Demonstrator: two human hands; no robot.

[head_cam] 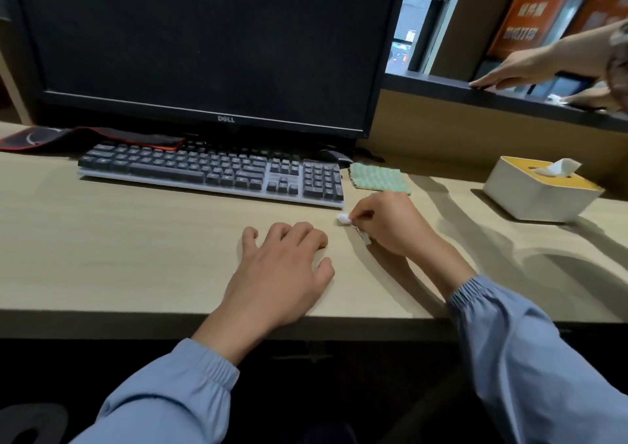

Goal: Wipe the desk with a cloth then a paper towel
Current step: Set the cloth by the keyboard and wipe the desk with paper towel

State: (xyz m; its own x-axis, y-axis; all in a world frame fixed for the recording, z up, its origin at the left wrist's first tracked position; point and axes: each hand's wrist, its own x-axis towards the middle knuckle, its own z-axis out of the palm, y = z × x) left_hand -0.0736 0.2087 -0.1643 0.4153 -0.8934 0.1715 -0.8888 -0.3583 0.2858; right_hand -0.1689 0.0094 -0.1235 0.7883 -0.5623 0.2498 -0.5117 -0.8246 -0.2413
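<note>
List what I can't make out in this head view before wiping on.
All head view.
- Paper towel: mostly hidden inside the right hand; only a small white wad shows.
- Desk behind the keyboard: hidden by it and the monitor.
- Orange signs: lettering too blurred to read.
- Second person's hand: arm cut off by the right edge.
</note>
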